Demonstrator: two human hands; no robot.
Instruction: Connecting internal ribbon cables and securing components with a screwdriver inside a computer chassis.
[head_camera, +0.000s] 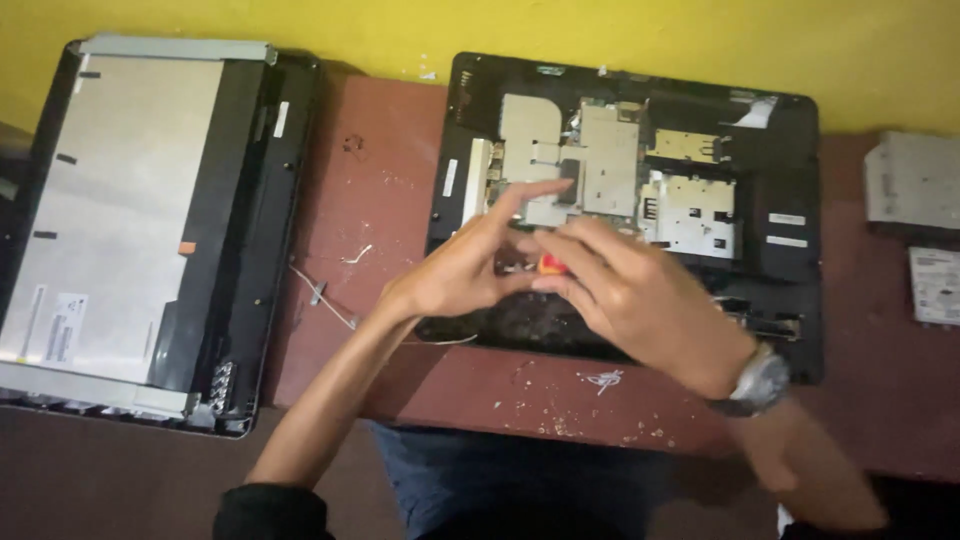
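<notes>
At the centre of the frame our two hands meet over the opened black chassis (790, 230) of a flat computer, which lies on a worn reddish-brown table (380, 180) in the upper middle of the picture. Between the fingertips we see a small red-orange tool tip (550, 264), probably the handle end of a little screwdriver; our right hand (640, 300), wearing a metal wristwatch (757, 380), is curled around it and pinching it, while our left hand (460, 270) touches it from the other side with the forefinger stretched out and the other fingers loosely bent. Motion blur keeps us from telling whether the left hand truly grips. We judge the tool light, stiff and smooth, easy to let slip, best held by the handle near its end. The chassis looks rigid plastic, matte, with thin silvery metal shields (610, 160) screwed over the boards; these look fragile at the edges and are better taken by the plastic rim. In the upper left lies a separate display panel (110, 210), grey-backed, flat, glassy and brittle by our judgement. A thin pale cable (322, 296) lies between the two, and pale crumbs dot the table's near edge.
</notes>
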